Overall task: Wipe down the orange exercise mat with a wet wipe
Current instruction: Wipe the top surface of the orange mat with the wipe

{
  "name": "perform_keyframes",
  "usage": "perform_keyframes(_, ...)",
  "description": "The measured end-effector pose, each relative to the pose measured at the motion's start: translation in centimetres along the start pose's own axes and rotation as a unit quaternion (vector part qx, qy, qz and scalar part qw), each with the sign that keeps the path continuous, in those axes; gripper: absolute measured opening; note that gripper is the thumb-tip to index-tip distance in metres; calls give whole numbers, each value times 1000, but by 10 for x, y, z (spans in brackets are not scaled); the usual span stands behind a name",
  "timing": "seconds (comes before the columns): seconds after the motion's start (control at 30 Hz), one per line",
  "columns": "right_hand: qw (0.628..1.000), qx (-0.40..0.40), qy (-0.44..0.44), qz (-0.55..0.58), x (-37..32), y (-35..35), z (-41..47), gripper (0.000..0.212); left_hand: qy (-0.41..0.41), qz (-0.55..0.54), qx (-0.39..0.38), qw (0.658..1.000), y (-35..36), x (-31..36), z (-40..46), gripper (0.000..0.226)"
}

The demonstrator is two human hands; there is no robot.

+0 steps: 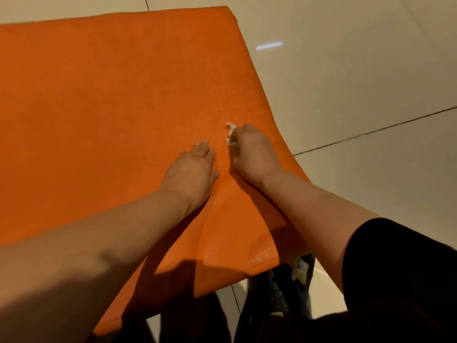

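The orange exercise mat point(103, 95) fills most of the view, spread over the pale floor. My left hand point(191, 169) lies flat on the mat with its fingers straight, pressing it down. Just to its right, my right hand point(252, 152) curls its fingers round a small white wet wipe point(230, 134) and holds it against the mat near the right edge. Most of the wipe is hidden under the fingers. The mat's surface glistens a little around the wipe.
Glossy beige floor tiles point(358, 82) with dark grout lines lie to the right and behind the mat. Below the mat's near edge, dark clothing point(395, 293) and a patterned item point(300, 268) show by my legs.
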State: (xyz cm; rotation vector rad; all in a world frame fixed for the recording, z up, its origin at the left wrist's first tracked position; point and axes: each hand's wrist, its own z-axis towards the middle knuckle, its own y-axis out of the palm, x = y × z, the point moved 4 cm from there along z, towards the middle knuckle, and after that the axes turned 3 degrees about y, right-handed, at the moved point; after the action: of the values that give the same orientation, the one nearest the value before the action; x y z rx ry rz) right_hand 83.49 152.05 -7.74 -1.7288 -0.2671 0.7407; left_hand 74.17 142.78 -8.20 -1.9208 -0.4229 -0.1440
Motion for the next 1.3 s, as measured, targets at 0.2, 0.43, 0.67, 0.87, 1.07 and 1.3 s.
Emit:
perform_keyframes(0.2,986,88,140,-33,57,-24,1,26,4,-16,-8,1000,-1,4,-7,55)
perform_keyframes(0.43,999,25,7,-40,14,-9,-21,18,-14,-96,38,995,5,28,-22,45)
perform_keyframes(0.67,986,64,134,-72,72,-33,-21,23,-8,-95,15,995,12,32,-28,47)
perform_keyframes(0.87,997,1,-35,-62,13,-10,-48,21,-7,-67,0,998,15,32,-28,47)
perform_keyframes(1.07,990,54,117,-50,68,-32,-38,19,-3,-57,-12,998,11,41,-35,48)
perform_keyframes(1.3,997,-31,-38,-58,14,-21,-66,17,-5,-35,-15,999,7,56,-40,43)
